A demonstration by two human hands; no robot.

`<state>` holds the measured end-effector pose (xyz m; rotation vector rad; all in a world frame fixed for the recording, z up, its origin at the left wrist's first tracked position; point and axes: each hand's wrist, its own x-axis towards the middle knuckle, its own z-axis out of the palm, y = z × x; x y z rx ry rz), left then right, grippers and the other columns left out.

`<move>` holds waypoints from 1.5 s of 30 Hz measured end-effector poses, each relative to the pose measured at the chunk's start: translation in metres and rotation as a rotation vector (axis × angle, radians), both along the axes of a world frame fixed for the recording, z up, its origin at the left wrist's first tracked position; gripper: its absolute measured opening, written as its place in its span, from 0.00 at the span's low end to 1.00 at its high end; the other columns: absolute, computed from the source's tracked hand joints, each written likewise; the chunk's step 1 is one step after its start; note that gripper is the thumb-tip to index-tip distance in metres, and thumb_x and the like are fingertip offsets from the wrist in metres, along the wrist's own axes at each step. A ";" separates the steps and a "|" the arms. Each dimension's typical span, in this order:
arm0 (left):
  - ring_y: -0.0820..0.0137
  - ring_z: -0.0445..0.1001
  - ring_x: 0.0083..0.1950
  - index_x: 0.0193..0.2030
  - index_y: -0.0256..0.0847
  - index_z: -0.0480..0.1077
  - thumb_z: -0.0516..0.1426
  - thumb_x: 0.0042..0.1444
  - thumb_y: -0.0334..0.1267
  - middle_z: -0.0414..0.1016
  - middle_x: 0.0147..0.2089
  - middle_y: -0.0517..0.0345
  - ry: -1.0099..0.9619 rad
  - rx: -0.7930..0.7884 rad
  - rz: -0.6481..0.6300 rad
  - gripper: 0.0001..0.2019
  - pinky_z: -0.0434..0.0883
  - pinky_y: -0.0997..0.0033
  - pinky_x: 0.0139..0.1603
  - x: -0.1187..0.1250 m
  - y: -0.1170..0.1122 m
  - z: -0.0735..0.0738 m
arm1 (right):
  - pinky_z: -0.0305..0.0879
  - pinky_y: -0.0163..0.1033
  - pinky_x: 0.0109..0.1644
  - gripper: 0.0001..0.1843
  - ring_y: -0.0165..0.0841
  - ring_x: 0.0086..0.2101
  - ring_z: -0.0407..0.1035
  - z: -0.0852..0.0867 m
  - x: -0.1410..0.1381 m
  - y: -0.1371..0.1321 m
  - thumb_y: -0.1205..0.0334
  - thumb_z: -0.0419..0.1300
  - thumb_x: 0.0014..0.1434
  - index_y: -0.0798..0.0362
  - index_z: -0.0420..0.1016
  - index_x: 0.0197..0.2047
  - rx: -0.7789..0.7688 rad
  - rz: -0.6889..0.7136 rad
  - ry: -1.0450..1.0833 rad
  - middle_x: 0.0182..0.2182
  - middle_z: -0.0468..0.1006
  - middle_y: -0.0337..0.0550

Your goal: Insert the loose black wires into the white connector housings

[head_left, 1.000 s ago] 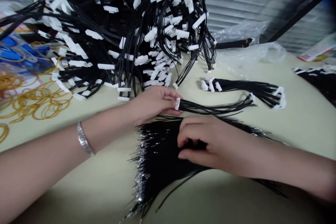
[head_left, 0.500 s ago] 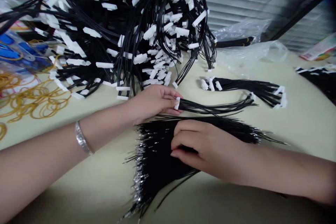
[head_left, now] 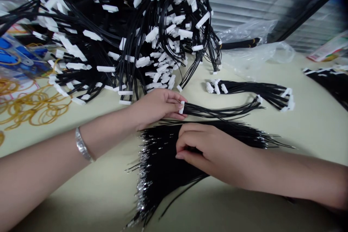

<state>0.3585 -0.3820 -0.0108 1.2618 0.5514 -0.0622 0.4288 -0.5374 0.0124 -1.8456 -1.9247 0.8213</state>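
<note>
Pinching a white plastic connector (head_left: 181, 107) at its fingertips, the left hand (head_left: 157, 108) is almost closed. A thin bundle of black wires (head_left: 220, 111) runs from that connector out to the right, its long axis roughly level and passing just beyond the right hand (head_left: 209, 154). The right hand is half curled, its fingers (head_left: 187, 130) pressed into a wide fan of black wires (head_left: 160, 166); whether it grips any of them, I cannot tell. The fan lies under and to the left of that hand, its wires running left to right, with silver wire tips (head_left: 140, 185) spreading below the left hand. The left hand is nearer the connector, the right nearer the fan. Compared with a second ago, the right fingertips have moved slightly left across the fan. A metal bracelet (head_left: 82, 145) circles the left wrist. Past the left hand rises a big heap of wires with white connectors (head_left: 108, 32). Past the right hand lies a second wire bundle (head_left: 244, 90), then a clear plastic bag (head_left: 252, 52). Rubber bands (head_left: 35, 107) lie left of the heap's front edge.
</note>
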 end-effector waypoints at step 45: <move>0.76 0.76 0.32 0.39 0.32 0.69 0.56 0.53 0.25 0.74 0.31 0.55 -0.013 -0.018 -0.005 0.07 0.75 0.82 0.36 0.002 0.003 -0.003 | 0.64 0.36 0.39 0.06 0.29 0.33 0.64 0.002 0.028 0.007 0.70 0.54 0.56 0.62 0.71 0.36 0.236 -0.001 -0.369 0.35 0.69 0.46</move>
